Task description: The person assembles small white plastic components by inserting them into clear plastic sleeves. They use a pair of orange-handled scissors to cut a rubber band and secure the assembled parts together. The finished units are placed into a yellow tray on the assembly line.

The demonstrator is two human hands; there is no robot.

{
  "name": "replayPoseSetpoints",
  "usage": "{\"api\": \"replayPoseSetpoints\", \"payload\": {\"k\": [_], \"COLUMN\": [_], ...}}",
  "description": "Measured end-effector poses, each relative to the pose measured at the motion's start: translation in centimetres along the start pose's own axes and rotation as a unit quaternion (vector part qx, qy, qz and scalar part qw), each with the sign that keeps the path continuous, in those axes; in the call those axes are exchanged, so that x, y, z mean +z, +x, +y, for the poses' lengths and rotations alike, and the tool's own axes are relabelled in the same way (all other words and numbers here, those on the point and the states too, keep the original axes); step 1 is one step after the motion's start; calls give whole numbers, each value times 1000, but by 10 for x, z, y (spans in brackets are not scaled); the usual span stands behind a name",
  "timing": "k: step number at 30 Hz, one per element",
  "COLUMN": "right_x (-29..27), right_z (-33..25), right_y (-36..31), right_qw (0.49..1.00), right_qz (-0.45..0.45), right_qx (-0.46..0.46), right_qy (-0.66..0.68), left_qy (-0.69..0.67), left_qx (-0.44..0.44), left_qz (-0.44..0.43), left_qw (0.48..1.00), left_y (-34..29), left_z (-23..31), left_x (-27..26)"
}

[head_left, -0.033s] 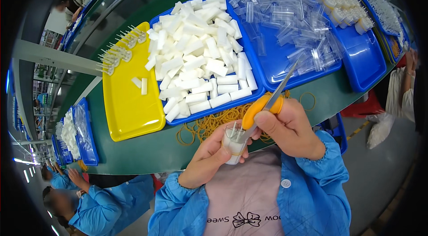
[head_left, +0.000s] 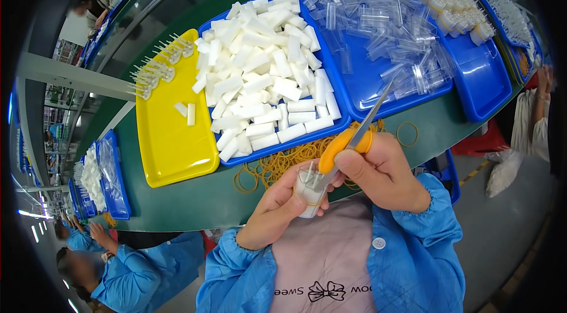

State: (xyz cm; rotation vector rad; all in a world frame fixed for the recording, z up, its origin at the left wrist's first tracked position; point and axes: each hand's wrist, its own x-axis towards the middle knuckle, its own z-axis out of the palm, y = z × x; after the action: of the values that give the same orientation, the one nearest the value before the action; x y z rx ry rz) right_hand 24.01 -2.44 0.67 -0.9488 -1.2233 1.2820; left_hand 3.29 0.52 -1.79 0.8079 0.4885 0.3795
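My right hand [head_left: 381,168] is closed around a pair of scissors [head_left: 348,146] with orange handles. One long metal blade points up and to the right, over the edge of a blue tray; another flat metal part runs down to the piece in my other hand. My left hand [head_left: 280,203] grips that piece, a small white part in a clear plastic sleeve [head_left: 311,190], with a yellowish rubber band around it and thin white prongs at its top. The fingers hide part of the sleeve. Just beyond both hands lies a heap of rubber bands [head_left: 277,165].
A blue tray heaped with white foam blocks [head_left: 260,76] stands ahead, beside a yellow tray [head_left: 177,153] bearing pronged white parts [head_left: 155,73]. To the right are clear plastic sleeves [head_left: 378,23] in a blue tray and banded pieces [head_left: 455,8]. A co-worker in blue [head_left: 142,271] sits at left.
My right hand and the scissors have shifted very slightly to the left. Otherwise nothing visibly differs.
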Motion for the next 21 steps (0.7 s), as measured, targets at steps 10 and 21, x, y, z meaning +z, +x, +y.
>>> {"api": "replayPoseSetpoints", "payload": {"k": [10,21], "right_x": [10,9], "right_z": [-2,0], "right_y": [-8,-11], "right_qw": [993,999], "right_qz": [22,29], "right_qx": [-29,37], "right_qy": [-112,-15], "left_qy": [-50,-125], "left_qx": [-45,-65], "left_qz": [-35,-47], "left_qw": [997,989], "left_y": [-3,-1], "left_z": [-4,-5], "left_x": [-3,-5]}}
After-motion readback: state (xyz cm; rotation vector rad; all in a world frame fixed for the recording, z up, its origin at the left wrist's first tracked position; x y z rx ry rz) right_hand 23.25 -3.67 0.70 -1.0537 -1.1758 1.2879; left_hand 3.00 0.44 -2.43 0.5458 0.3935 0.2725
